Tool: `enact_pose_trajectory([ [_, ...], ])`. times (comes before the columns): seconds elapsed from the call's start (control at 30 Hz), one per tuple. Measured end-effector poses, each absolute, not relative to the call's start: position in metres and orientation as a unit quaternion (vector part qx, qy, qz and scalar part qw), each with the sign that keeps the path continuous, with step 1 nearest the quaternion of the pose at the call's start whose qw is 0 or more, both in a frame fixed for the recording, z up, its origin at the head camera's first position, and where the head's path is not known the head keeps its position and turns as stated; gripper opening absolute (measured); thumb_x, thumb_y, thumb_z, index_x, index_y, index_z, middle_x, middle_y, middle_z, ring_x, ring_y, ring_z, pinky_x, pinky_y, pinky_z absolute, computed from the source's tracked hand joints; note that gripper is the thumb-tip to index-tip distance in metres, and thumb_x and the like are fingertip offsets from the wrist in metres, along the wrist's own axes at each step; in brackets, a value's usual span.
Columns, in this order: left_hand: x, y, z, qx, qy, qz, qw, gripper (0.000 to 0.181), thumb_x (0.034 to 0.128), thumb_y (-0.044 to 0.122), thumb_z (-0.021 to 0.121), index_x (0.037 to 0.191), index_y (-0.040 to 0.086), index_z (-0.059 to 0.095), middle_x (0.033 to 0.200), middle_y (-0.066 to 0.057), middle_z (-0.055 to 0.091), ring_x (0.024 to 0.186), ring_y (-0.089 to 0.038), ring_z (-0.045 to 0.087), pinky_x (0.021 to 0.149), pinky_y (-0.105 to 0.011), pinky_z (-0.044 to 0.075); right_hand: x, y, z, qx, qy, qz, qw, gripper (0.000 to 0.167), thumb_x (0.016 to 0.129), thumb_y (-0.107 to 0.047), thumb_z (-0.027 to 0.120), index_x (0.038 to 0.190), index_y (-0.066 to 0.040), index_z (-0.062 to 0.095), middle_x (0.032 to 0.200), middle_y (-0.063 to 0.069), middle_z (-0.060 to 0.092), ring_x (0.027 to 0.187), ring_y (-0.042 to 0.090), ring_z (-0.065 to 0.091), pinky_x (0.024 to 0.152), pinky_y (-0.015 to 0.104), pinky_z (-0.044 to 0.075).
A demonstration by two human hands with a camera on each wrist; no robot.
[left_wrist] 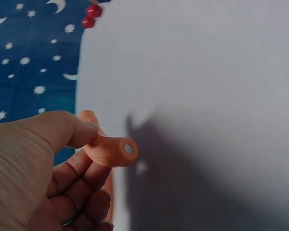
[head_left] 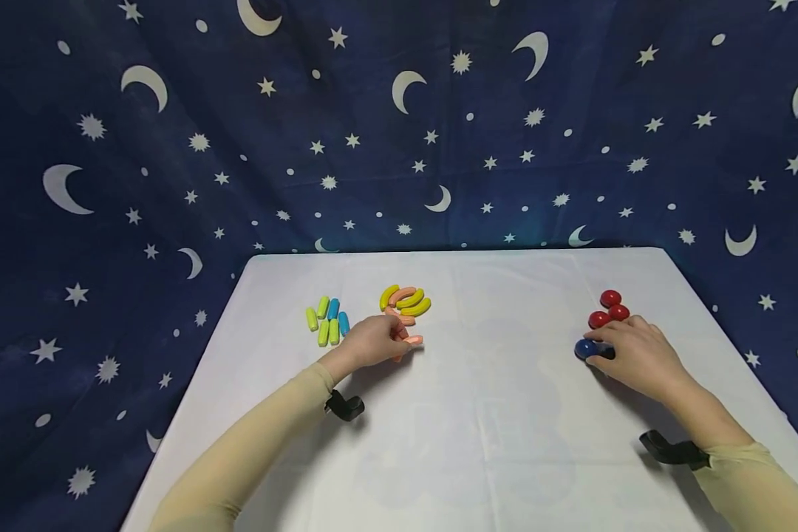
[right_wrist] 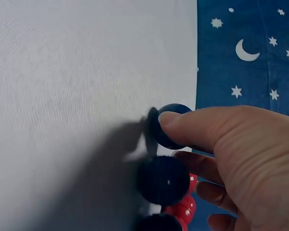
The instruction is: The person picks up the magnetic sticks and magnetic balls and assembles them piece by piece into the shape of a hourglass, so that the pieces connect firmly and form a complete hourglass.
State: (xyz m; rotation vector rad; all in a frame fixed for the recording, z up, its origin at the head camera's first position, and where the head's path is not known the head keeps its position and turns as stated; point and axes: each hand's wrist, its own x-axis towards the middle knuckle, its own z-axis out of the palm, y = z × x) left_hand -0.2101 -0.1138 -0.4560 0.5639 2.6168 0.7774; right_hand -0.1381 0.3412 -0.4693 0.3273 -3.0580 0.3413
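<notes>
In my left hand (head_left: 372, 340), thumb and fingers pinch an orange magnetic rod (left_wrist: 113, 151) with a round metal disc in its end. More orange shows behind and below those fingers, partly hidden. Just beyond the hand lies a cluster of curved yellow (head_left: 415, 307) and orange rods (head_left: 404, 321). My right hand (head_left: 645, 358) pinches a dark blue ball (right_wrist: 165, 137) between thumb and fingers. Two more dark blue balls (right_wrist: 164, 182) show near it in the right wrist view, one cut off by the frame. Several red balls (head_left: 610, 298) sit beyond that hand.
Left of the left hand lie short straight rods, lime green (head_left: 323, 307) and blue (head_left: 343, 323). Everything stands on a white-covered table (head_left: 479, 414). A dark blue curtain (head_left: 465, 148) with moons and stars hangs behind it and at the sides.
</notes>
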Motion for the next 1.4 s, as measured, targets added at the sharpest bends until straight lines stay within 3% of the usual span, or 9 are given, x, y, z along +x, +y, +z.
enact_pose_trajectory([
  [0.2, -0.206, -0.104, -0.474, 0.200, 0.929, 0.257, 0.175, 0.027, 0.0944, 0.044, 0.072, 0.087, 0.019, 0.065, 0.066, 0.007, 0.062, 0.064, -0.013, 0.055, 0.062, -0.031, 0.041, -0.145, 0.321, -0.476, 0.120, -0.985, 0.127, 0.011, 0.046, 0.080, -0.025, 0.086, 0.119, -0.004, 0.073, 0.108, 0.016, 0.072, 0.100, 0.033, 0.054, 0.079, 0.050, 0.044],
  [0.43, -0.205, -0.100, -0.477, 0.200, 0.929, 0.259, 0.171, 0.024, 0.0947, 0.041, 0.072, 0.089, 0.019, 0.066, 0.065, 0.007, 0.062, 0.064, -0.012, 0.055, 0.062, -0.030, 0.041, -0.164, 0.280, -0.479, 0.123, -0.976, 0.174, -0.047, 0.044, 0.086, -0.028, 0.082, 0.124, -0.009, 0.071, 0.104, 0.007, 0.071, 0.098, 0.028, 0.062, 0.082, 0.054, 0.052],
  [0.6, -0.206, -0.094, -0.477, 0.189, 0.922, 0.290, 0.174, 0.027, 0.0959, 0.043, 0.071, 0.084, 0.018, 0.068, 0.062, 0.005, 0.061, 0.062, -0.013, 0.055, 0.061, -0.030, 0.040, -0.178, 0.248, -0.489, 0.124, -0.952, 0.268, -0.083, 0.040, 0.090, -0.029, 0.079, 0.123, -0.008, 0.069, 0.100, 0.002, 0.067, 0.091, 0.022, 0.060, 0.083, 0.046, 0.050],
  [0.73, -0.207, -0.087, -0.478, 0.167, 0.912, 0.325, 0.183, 0.026, 0.0971, 0.042, 0.070, 0.089, 0.017, 0.066, 0.067, 0.002, 0.066, 0.064, -0.014, 0.057, 0.064, -0.030, 0.041, -0.186, 0.217, -0.497, 0.114, -0.928, 0.343, -0.094, 0.038, 0.090, -0.026, 0.079, 0.121, -0.007, 0.068, 0.097, 0.002, 0.064, 0.088, 0.020, 0.056, 0.077, 0.038, 0.047],
  [0.97, -0.208, -0.077, -0.478, 0.145, 0.905, 0.353, 0.190, 0.025, 0.0963, 0.038, 0.072, 0.093, 0.015, 0.064, 0.072, 0.000, 0.069, 0.064, -0.014, 0.056, 0.063, -0.030, 0.041, -0.195, 0.178, -0.503, 0.112, -0.895, 0.418, -0.107, 0.037, 0.091, -0.024, 0.078, 0.122, -0.007, 0.067, 0.099, 0.003, 0.065, 0.087, 0.020, 0.056, 0.075, 0.036, 0.047],
  [1.4, -0.208, -0.076, -0.478, 0.140, 0.897, 0.374, 0.189, 0.024, 0.0950, 0.036, 0.072, 0.091, 0.013, 0.067, 0.071, -0.001, 0.069, 0.064, -0.013, 0.054, 0.061, -0.028, 0.039, -0.198, 0.160, -0.503, 0.119, -0.890, 0.427, -0.104, 0.037, 0.091, -0.024, 0.079, 0.122, -0.009, 0.068, 0.101, 0.002, 0.067, 0.086, 0.019, 0.056, 0.073, 0.033, 0.047],
])
